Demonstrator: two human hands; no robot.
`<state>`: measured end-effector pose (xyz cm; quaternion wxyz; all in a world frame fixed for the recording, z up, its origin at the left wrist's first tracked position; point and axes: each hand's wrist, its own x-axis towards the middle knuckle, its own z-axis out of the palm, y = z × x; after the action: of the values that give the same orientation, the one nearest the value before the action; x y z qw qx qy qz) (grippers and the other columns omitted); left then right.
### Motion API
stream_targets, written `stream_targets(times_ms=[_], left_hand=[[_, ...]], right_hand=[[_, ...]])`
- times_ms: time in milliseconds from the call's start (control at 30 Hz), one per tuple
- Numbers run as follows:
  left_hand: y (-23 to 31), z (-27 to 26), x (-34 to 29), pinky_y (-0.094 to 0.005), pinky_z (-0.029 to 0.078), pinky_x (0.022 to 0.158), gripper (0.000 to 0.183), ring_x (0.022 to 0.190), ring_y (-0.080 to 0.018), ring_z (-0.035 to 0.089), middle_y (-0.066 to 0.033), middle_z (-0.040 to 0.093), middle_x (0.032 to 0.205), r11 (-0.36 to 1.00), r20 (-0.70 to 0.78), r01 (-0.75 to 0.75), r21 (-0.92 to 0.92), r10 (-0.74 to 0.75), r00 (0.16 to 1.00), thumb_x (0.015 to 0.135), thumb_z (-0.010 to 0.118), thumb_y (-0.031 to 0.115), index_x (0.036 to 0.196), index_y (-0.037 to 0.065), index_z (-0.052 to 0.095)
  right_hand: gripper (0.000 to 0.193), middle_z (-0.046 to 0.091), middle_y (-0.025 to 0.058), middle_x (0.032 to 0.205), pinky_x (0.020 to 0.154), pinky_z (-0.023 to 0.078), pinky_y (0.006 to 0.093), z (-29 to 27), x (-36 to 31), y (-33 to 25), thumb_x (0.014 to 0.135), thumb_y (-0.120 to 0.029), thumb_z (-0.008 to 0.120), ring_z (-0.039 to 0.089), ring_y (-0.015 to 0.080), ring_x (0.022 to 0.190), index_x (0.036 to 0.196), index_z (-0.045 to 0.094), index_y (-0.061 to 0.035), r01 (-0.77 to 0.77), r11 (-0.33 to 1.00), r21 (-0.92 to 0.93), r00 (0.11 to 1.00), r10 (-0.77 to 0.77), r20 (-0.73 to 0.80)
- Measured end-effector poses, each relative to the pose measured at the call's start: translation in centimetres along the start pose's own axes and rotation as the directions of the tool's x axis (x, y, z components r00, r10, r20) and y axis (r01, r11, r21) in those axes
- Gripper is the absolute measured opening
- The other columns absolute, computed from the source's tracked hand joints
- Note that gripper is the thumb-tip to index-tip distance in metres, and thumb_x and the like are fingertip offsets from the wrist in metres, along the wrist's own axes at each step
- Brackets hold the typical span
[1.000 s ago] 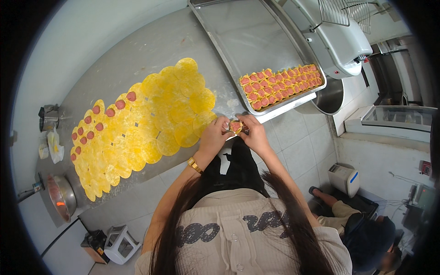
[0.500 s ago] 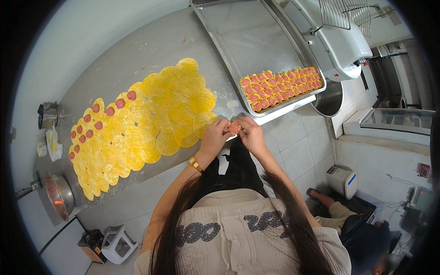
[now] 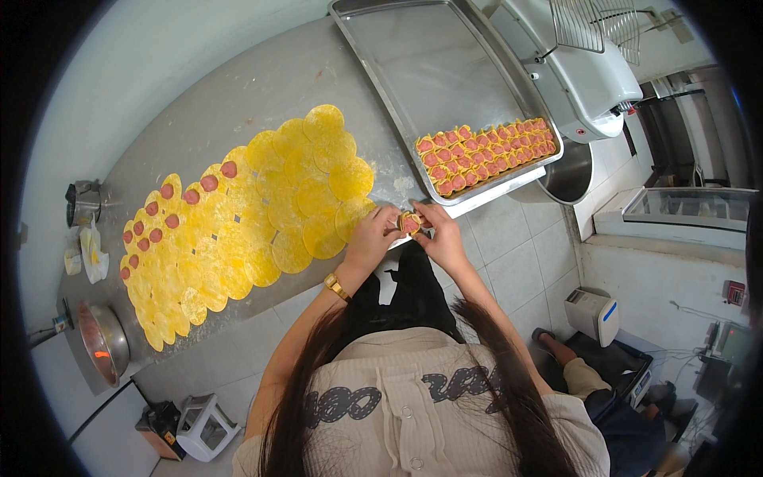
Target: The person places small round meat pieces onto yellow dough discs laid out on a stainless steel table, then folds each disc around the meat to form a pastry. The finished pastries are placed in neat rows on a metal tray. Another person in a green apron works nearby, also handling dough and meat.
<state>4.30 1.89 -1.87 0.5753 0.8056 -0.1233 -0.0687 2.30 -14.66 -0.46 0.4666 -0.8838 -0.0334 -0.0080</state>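
Between my two hands, at the table's front edge, is a dumpling [image 3: 409,223] with a yellow wrapper gathered around pink filling. The fingers of my left hand [image 3: 372,239] close on its left side. My right hand [image 3: 441,238] pinches it from the right. Just left of my hands spreads a wide sheet of overlapping round yellow wrappers [image 3: 318,191]. Some at the far left carry pink balls of filling [image 3: 209,184]. Beyond my right hand, the near end of a metal tray [image 3: 381,75] holds tight rows of finished dumplings [image 3: 485,153].
A steel bowl of pink filling [image 3: 103,342] stands at the left, near a metal cup [image 3: 83,202] and a plastic bag [image 3: 94,253]. A white machine [image 3: 568,67] stands right of the tray above a steel bowl [image 3: 569,172]. Another person [image 3: 592,381] sits at the lower right.
My fingers have shifted slightly around the dumpling, the right ones loosening a little, so more of its top shows. The seated person has moved slightly.
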Motion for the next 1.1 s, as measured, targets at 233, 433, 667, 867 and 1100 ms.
stream_targets(times_ms=[233,433,667,867,1100], left_hand=[[0.1,-0.1,0.3,-0.0323,0.051,0.061,0.026,0.072,-0.0239,0.064,-0.0134,0.062,0.082,0.998,0.089,0.061,0.028,-0.063,0.994,0.071,0.072,0.008,0.091,0.001,0.056],[0.0,0.1,0.4,-0.0311,0.052,0.062,0.026,0.073,-0.0237,0.065,-0.0138,0.063,0.081,0.997,-0.009,-0.033,0.073,0.033,0.999,0.071,0.073,0.007,0.091,0.000,0.057],[-0.6,0.0,0.5,-0.0301,0.052,0.062,0.027,0.073,-0.0231,0.065,-0.0131,0.062,0.080,0.999,-0.007,0.011,0.044,-0.011,1.000,0.069,0.073,0.005,0.091,0.000,0.057],[-1.0,0.0,0.4,-0.0350,0.048,0.063,0.022,0.073,-0.0277,0.063,-0.0153,0.062,0.080,0.999,-0.018,0.000,0.040,0.001,1.000,0.072,0.070,0.006,0.090,0.000,0.057],[-0.3,-0.3,0.5,-0.0326,0.050,0.065,0.024,0.074,-0.0265,0.063,-0.0139,0.061,0.085,0.999,-0.061,-0.021,0.027,0.023,0.998,0.073,0.068,0.004,0.094,0.001,0.058]], right_hand=[[0.045,0.061,0.0101,0.095,0.070,0.051,0.0295,0.5,0.4,-0.3,0.065,0.009,0.066,0.062,0.0229,0.081,0.109,0.061,-0.0028,0.058,0.995,-0.081,0.997,-0.062,-0.048],[0.043,0.059,0.0101,0.098,0.069,0.051,0.0298,0.4,0.3,-0.3,0.066,0.010,0.064,0.062,0.0234,0.084,0.107,0.062,-0.0020,-0.021,0.998,-0.052,1.000,0.021,0.011],[0.042,0.058,0.0106,0.095,0.067,0.052,0.0288,0.6,0.7,-0.3,0.066,0.010,0.064,0.062,0.0217,0.079,0.106,0.062,-0.0016,0.101,0.986,-0.135,0.994,-0.105,-0.026],[0.042,0.058,0.0110,0.095,0.066,0.052,0.0299,0.9,0.8,-0.4,0.067,0.011,0.064,0.063,0.0226,0.076,0.107,0.061,-0.0014,0.067,0.991,-0.113,0.998,-0.065,0.019],[0.044,0.058,0.0112,0.096,0.066,0.053,0.0302,0.1,1.9,-0.6,0.065,0.012,0.064,0.064,0.0231,0.075,0.107,0.059,-0.0002,0.135,0.985,-0.106,0.989,-0.128,0.072]])
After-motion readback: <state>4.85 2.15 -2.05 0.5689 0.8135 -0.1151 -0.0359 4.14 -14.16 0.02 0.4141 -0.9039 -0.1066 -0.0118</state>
